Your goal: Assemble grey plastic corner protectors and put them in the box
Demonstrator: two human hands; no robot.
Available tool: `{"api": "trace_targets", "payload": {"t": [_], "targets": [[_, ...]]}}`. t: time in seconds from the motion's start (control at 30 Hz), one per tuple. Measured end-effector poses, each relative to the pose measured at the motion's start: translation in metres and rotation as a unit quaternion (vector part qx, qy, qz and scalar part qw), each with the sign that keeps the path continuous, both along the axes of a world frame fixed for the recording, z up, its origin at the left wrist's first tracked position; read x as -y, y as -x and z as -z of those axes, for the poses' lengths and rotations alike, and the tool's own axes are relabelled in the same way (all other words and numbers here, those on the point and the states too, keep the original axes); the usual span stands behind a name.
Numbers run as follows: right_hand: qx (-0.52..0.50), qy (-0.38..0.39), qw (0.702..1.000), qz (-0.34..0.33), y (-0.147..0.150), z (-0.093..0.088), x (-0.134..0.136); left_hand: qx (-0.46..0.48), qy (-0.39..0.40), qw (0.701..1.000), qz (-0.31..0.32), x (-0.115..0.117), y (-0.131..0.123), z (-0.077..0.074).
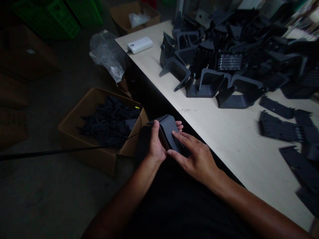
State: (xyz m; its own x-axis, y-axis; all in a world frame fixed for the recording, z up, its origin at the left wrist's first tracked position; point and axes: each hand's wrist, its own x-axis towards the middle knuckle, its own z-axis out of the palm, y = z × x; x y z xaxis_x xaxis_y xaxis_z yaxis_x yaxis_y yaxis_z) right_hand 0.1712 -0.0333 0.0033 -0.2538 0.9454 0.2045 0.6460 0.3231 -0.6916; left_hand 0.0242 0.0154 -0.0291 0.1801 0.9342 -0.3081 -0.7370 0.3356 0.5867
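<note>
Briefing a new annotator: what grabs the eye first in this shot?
A big heap of black moulded plastic parts covers the far end of the pale table, on the right. Nearest the camera, the left hand and right hand hold one black part beside the table's edge. Down left, an open cardboard box holds more black parts.

Free path: across the worktop [231, 149], from the right hand [195, 161] to the black plastic brackets [239, 88]
Obstacles: cardboard box [84, 159] beside the left hand [156, 142]; black cable [62, 151] in front of it
</note>
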Motion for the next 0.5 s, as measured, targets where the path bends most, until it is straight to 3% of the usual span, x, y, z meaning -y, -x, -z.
{"api": "trace_targets", "payload": {"t": [0.17,0.5], "targets": [[-0.057,0.014,0.998,-0.003,-0.0032,-0.0023,-0.0011,0.041,0.013,0.999,-0.007,0.0011,0.0049,-0.0060],[0.004,0.012,1.000,0.010,0.0000,-0.0060,0.0050,0.044,0.010,0.999,-0.010,0.0060,0.0004,-0.0093]]}}
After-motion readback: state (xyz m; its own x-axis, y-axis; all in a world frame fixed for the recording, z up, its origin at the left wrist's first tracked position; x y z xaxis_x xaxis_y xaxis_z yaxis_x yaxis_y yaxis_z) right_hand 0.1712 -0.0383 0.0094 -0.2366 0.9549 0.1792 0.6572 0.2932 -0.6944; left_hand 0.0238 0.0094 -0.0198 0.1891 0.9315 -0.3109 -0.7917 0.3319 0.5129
